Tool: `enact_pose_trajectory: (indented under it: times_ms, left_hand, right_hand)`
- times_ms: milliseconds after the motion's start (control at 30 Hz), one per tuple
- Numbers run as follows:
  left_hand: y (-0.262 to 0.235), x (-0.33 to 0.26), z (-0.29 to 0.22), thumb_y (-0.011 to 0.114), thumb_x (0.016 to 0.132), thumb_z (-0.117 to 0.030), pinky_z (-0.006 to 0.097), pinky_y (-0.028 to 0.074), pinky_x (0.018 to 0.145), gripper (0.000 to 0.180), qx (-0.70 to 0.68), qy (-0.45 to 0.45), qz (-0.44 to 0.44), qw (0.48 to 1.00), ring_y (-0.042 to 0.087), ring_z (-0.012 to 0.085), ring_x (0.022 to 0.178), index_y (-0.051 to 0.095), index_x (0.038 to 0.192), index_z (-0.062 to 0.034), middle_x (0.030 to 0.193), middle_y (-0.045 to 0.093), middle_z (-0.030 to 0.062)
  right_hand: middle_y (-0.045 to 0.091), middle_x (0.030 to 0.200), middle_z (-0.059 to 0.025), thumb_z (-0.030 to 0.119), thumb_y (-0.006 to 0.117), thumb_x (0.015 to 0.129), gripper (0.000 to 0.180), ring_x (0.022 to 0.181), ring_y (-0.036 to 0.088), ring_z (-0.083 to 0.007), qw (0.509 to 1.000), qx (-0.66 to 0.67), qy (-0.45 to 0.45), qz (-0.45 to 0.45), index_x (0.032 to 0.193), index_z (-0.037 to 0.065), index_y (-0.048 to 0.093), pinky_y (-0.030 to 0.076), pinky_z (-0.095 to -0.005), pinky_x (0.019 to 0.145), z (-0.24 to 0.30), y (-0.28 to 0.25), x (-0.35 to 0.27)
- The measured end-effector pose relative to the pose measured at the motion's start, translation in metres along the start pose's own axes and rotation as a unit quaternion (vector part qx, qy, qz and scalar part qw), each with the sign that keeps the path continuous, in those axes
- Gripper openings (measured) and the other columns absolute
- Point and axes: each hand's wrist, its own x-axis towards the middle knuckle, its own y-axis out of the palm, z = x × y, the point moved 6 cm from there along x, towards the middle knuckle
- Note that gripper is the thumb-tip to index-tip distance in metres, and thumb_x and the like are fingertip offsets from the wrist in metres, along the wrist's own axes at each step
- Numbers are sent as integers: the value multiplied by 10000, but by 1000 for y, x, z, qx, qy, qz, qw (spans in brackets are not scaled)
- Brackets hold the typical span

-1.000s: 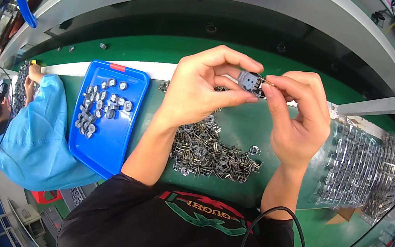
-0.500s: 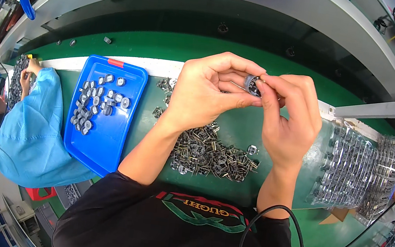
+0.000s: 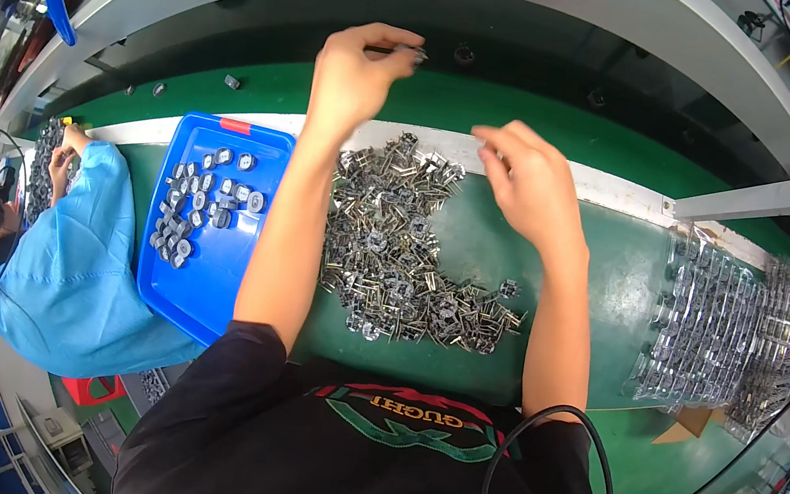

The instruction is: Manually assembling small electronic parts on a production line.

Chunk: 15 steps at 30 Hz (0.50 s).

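My left hand (image 3: 351,74) reaches out over the green strip beyond the table edge. Its thumb and forefinger pinch a small dark grey part (image 3: 414,54), whose shape is partly hidden by the fingers. Above the table's far edge is my right hand (image 3: 530,185), thumb and forefinger apart, with nothing visible between them. A heap of small metal-pinned parts (image 3: 380,245) lies on the green table between my forearms. To the left, a blue tray (image 3: 196,300) holds several round grey housings (image 3: 205,182).
Clear plastic trays filled with parts (image 3: 707,326) are stacked at the right. Loose grey pieces (image 3: 232,82) rest on the green strip (image 3: 286,85) behind the table's white edge. A co-worker in a blue top (image 3: 78,273) sits at the left. A black cable (image 3: 603,489) hangs near my right arm.
My hands have separated. The left moved away and up-left with the small part; the right let go of it and drew back slightly. More of the parts heap shows now.
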Motion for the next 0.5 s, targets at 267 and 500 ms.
enact_pose_trajectory:
  times_ms: [267, 500]
  left_hand:
    - [-48, 83, 109, 752, 789, -245, 324, 542, 774, 244, 323, -21, -90, 942, 720, 212, 847, 763, 964, -76, 875, 749, 87]
    - [-49, 82, 126, 728, 808, -344, 365, 540, 824, 279, 300, -56, -92, 948, 707, 256, 885, 760, 919, -91, 900, 744, 85]
  right_hand:
    - [675, 915, -97, 146, 635, 843, 149, 886, 663, -292, 986, -51, 78, 135, 931, 56, 715, 523, -420, 782, -26, 51, -5]
    - [694, 966, -80, 163, 671, 759, 216, 943, 665, -267, 975, 19, 91, 200, 951, 78, 719, 524, -401, 838, -34, 48, -10]
